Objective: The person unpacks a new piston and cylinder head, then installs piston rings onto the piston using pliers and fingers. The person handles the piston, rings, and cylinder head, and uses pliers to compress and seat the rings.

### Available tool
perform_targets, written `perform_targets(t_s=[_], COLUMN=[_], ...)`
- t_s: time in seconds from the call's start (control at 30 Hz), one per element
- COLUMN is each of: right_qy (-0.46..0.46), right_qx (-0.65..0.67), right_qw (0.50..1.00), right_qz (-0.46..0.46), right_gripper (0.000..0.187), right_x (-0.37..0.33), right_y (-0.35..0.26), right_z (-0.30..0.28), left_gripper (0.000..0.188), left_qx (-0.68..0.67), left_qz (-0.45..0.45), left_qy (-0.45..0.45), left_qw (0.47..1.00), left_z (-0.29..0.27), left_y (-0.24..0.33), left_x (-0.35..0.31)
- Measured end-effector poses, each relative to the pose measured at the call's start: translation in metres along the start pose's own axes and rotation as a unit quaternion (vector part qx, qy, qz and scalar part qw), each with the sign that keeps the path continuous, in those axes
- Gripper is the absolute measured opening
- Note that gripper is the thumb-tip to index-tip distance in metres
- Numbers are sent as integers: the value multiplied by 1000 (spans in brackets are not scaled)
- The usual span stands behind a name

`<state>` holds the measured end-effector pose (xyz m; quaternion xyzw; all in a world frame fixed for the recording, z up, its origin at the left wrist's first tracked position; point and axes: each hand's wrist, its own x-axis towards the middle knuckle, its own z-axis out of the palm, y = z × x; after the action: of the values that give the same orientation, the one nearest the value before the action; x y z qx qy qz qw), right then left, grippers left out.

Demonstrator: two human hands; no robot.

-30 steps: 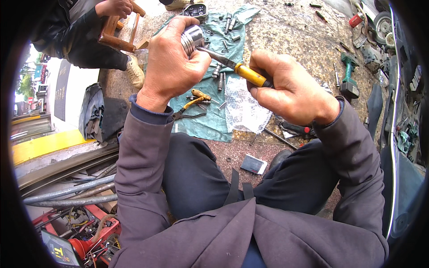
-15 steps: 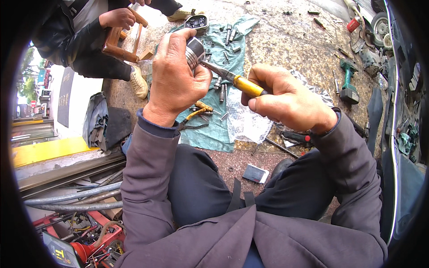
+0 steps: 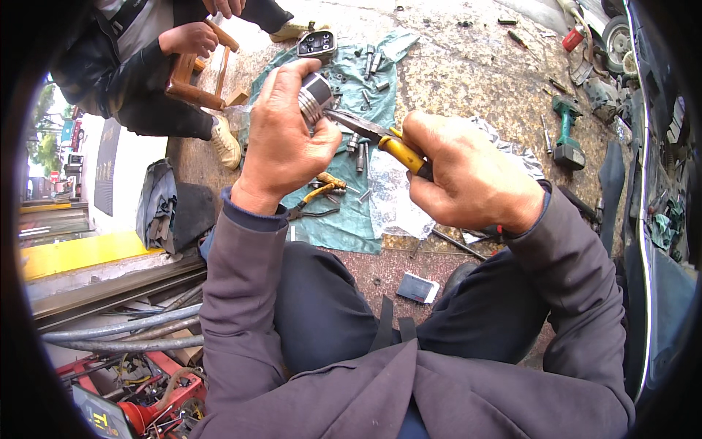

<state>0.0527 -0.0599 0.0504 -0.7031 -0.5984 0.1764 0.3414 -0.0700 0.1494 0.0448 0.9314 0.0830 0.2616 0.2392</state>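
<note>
Two fingers (image 3: 311,77) pinch piston (image 3: 316,99); pliers (image 3: 373,135) touch it.

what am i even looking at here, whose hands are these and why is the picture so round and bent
The picture comes from a wide fisheye camera worn on a person's head, looking down, so edges curve. The sleeves at the bottom are that person's own arms. Their left hand holds a ribbed silver metal cylinder. Their right hand grips yellow-handled pliers, whose tips meet the cylinder. Below, on the stone ground, a green cloth carries bolts and another pair of pliers. A green cordless drill lies to the right. Another person crouches top left holding a wooden piece.
</note>
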Motion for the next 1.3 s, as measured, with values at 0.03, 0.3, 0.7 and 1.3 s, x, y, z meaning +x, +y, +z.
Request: perform_targets(t_s=[0.03,0.3,0.7,1.3], right_qy=[18,5,-38,-108], right_qx=[-13,-156,167,540], right_qw=[1000,988,978,808], right_qz=[-9,-16,116,210], right_gripper=[21,20,16,25], right_x=[0,2,9,10], right_y=[-1,-4,1,1], right_z=[1,9,6,1], left_gripper=[53,54,54,55], left_qx=[-19,85,-414,-353], left_qz=[-15,-11,-155,-59], left_qy=[7,-97,-4,-35], left_qw=[1000,992,897,933], left_z=[-1,-4,-24,-16], left_y=[0,-6,-31,-22], left_x=[-1,-3,-8,-4])
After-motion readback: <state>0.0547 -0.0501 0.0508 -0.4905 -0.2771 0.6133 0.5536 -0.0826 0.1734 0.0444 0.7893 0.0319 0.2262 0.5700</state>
